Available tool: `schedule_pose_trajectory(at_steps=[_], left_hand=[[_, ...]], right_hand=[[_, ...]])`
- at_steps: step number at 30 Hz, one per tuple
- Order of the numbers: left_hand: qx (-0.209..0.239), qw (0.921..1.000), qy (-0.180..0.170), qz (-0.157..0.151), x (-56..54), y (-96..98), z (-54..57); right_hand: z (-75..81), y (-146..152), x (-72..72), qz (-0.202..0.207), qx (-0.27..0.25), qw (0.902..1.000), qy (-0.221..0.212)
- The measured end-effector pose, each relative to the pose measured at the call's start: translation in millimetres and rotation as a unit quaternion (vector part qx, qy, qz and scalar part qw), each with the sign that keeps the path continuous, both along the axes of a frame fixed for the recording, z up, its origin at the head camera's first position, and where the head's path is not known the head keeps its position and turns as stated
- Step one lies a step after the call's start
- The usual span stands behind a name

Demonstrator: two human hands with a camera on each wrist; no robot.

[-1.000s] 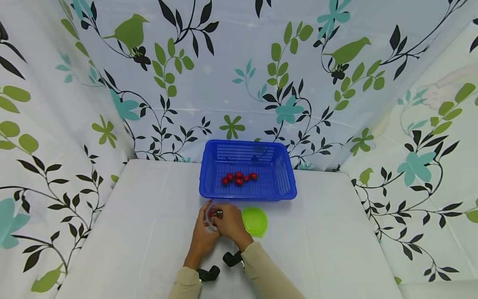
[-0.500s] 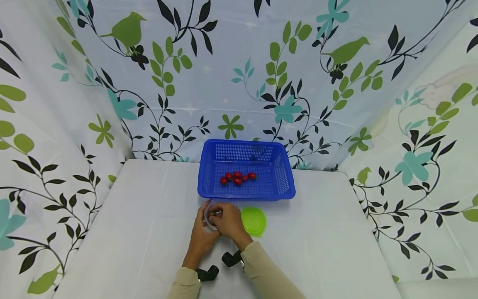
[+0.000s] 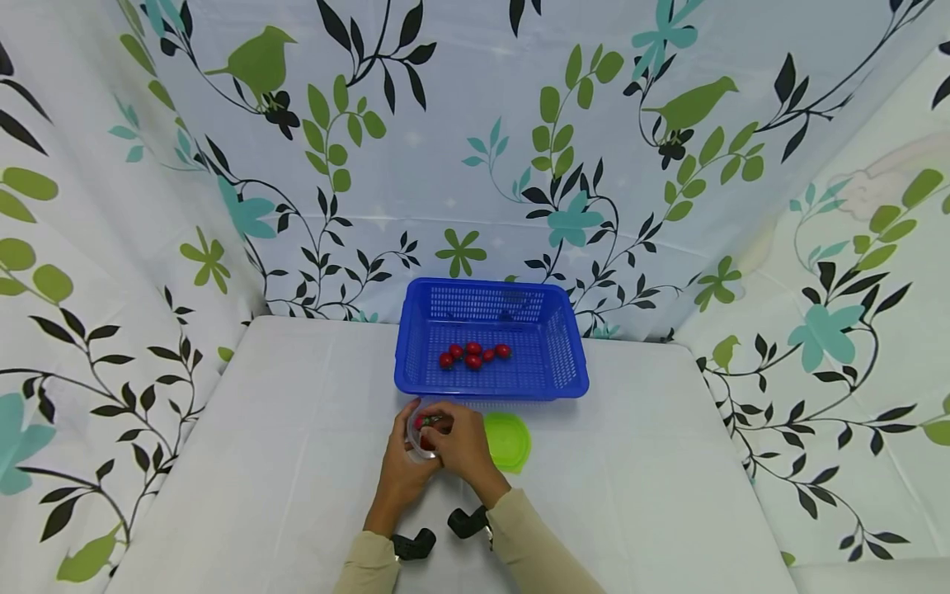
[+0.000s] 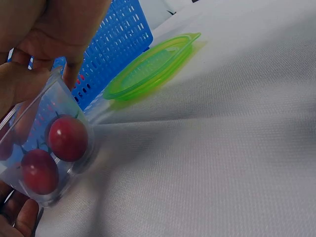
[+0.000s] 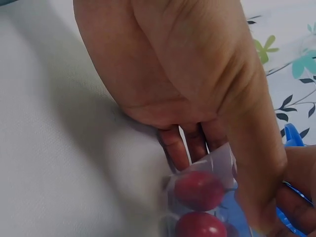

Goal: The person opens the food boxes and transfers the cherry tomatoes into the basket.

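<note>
My left hand [image 3: 401,472] grips a small clear plastic tub [image 4: 30,183] in front of the basket, its fingers curled around the side. Through the tub's wall in the left wrist view show red cherry tomatoes [image 4: 68,138] with green stems. My right hand [image 3: 466,445] is bent over the tub's mouth, thumb and fingers right at the rim. Another tomato [image 3: 420,421] shows near these fingertips in the head view. I cannot tell whether the right fingers pinch it. Seen from the right wrist, the thumb hangs beside the tub and other fingers lie behind it.
A blue mesh basket [image 3: 570,381] stands beyond the hands, with several cherry tomatoes [image 3: 473,361] inside. Just right of the tub a bright green lid [image 3: 510,442] lies on the white-covered table [image 3: 653,462]. Patterned curtains [image 3: 460,165] enclose the table at the back and sides.
My right hand has shifted slightly right, its thumb and forefinger now further apart over the tub. The left hand keeps the tub in place. The basket and lid stay put.
</note>
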State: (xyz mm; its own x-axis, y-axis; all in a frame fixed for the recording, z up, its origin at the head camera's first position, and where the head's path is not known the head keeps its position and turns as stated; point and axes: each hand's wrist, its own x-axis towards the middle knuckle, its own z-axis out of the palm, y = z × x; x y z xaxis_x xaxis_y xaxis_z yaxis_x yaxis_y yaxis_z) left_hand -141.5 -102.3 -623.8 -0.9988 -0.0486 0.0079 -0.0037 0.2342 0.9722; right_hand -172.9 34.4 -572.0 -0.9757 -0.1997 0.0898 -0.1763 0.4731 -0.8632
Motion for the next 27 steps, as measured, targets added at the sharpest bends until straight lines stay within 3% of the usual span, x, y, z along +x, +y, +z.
schedule_pose_trajectory(at_steps=[27], left_hand=[[-0.023,0.9997,0.007,0.004,1.4,2.7,1.9]], right_hand=[[24.1,22,2.2,-0.018,-0.039,0.9991,0.006]])
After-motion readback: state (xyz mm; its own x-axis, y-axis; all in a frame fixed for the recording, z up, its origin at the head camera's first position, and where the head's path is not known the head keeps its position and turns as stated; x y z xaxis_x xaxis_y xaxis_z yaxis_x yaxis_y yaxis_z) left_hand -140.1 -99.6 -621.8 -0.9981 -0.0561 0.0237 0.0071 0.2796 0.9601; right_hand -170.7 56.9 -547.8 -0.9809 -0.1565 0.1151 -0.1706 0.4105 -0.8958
